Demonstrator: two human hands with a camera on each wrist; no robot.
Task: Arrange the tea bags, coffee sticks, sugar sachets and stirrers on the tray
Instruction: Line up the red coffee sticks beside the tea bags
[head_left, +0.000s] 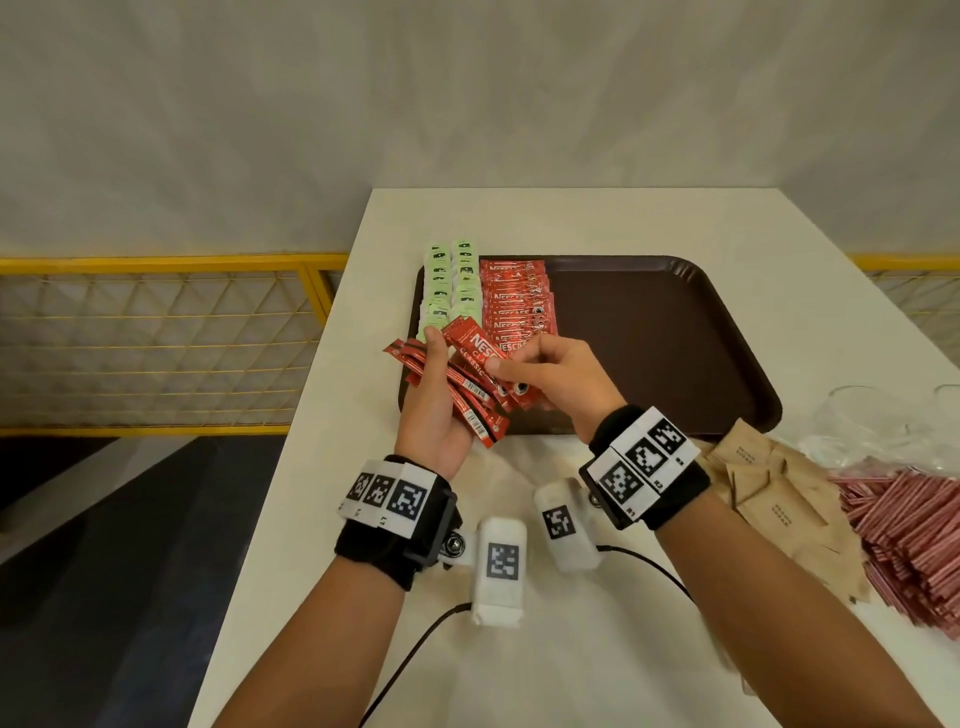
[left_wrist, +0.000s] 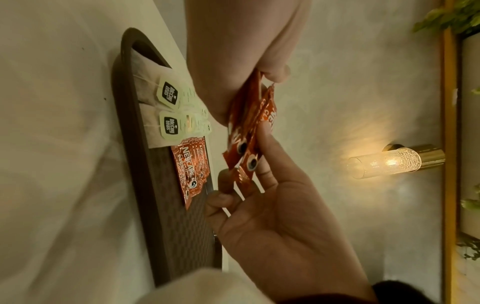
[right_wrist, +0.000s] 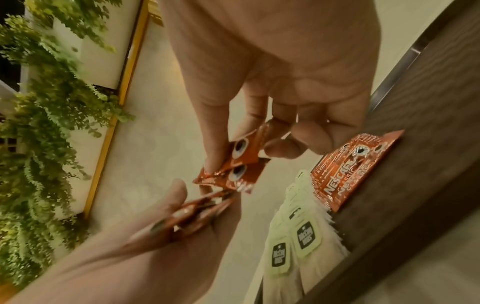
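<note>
Now my left hand (head_left: 434, 415) cradles a bundle of coffee sticks (head_left: 467, 400) while my right hand (head_left: 558, 379) pinches 2 sticks (head_left: 480, 353) above the tray (head_left: 675, 338).

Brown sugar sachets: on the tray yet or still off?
Off. The brown sugar sachets lie on the table beside the tray's near right corner; only tea bags and coffee sticks are on it.

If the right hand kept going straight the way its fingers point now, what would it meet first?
The right hand points left toward the left hand. First in line is probably the bundle of coffee sticks the left hand holds; the right hand's own pinched sticks already overlap it. Depth is unclear.
</note>
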